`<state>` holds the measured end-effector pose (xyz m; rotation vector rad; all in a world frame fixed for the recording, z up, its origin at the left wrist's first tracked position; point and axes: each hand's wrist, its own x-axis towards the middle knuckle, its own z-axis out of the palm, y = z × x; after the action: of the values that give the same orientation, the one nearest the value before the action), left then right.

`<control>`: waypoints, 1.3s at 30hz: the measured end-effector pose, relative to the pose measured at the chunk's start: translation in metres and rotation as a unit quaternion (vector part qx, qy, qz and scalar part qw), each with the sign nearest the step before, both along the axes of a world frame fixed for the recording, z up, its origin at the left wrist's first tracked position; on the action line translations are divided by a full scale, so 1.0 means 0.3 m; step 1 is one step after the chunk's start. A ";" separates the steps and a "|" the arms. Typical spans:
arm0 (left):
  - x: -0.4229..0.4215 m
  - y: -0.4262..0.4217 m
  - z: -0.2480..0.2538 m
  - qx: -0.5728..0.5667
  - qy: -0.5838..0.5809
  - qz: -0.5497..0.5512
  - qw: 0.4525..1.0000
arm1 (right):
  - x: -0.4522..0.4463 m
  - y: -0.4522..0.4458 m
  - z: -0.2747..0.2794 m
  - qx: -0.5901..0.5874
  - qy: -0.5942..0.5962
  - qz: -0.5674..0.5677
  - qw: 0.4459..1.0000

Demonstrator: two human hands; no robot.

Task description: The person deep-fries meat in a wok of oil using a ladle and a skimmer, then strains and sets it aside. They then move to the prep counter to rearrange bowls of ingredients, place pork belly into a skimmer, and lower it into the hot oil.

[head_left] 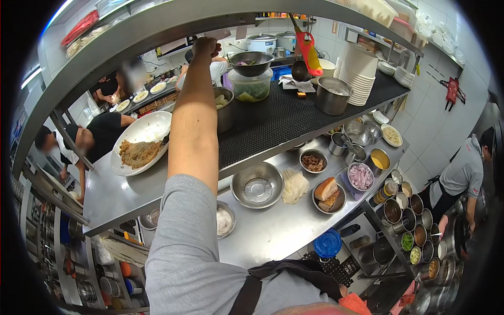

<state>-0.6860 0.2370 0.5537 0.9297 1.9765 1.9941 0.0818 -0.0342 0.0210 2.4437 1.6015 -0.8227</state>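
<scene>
Head view: left hand [206, 47] raised to the overhead steel rail [231, 8]

The fingers look curled, high up; I cannot tell whether they pinch anything. The rail is just above them, contact unclear, and what looks like a paper slip [219, 34] is just beside them, to their right. The right hand cannot be made out.

Below the fingers and to their right, a dark bowl [252, 58] rests on a clear container [251, 88] with greens inside. More directly under them stands a steel pot [224, 116], partly behind the forearm. Down and left of them, a white platter [137, 131] bears a brown mound of food [140, 154]. Well to their right are stacked white tubs [359, 71]. Far below them, on the lower counter [273, 236], sits a wide steel bowl [257, 185]. A co-worker in grey [462, 168] stands far right of them.
</scene>
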 end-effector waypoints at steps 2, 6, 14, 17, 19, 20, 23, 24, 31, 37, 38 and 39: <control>-0.004 0.002 0.001 0.001 -0.003 0.002 1.000 | -0.019 -0.002 0.015 0.015 0.007 -0.005 1.000; -0.007 0.003 0.000 0.000 0.000 0.009 1.000 | -0.014 -0.030 -0.024 0.047 -0.020 0.005 0.999; 0.006 -0.008 0.002 -0.005 0.019 0.004 1.000 | 0.012 -0.057 -0.026 0.076 -0.008 0.011 0.997; 0.011 -0.010 0.003 -0.002 0.023 -0.003 1.000 | 0.035 -0.051 -0.037 0.076 0.025 -0.009 0.997; -0.027 0.009 -0.008 0.030 -0.007 -0.030 0.999 | 0.057 -0.037 -0.078 0.076 0.033 0.040 0.996; -0.081 0.041 -0.026 0.048 -0.035 -0.059 0.996 | 0.069 -0.041 -0.108 0.105 0.049 0.051 0.992; -0.132 0.060 -0.044 -0.028 0.090 -0.050 0.994 | 0.117 -0.051 -0.230 0.152 0.025 0.117 0.981; -0.355 0.135 -0.059 -0.112 0.051 -0.184 0.975 | 0.131 -0.070 -0.273 0.211 0.008 0.129 0.969; 0.033 -0.073 0.063 -0.294 0.383 -0.035 0.875 | 0.089 -0.091 -0.155 0.139 0.086 0.028 0.986; 0.676 -0.405 0.040 -0.251 0.411 -0.190 0.856 | 0.109 -0.113 -0.166 0.075 0.080 -0.039 0.993; 0.786 -0.448 0.038 -0.253 0.423 -0.237 0.837 | 0.113 -0.115 -0.169 0.069 0.083 -0.042 0.993; 0.885 -0.477 0.036 -0.255 0.431 -0.283 0.818 | 0.121 -0.119 -0.166 0.071 0.091 -0.040 0.993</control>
<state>-0.4204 0.0938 0.5646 2.1534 2.0189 0.6617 0.1182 -0.0698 -0.0290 2.6137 1.6844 -1.0026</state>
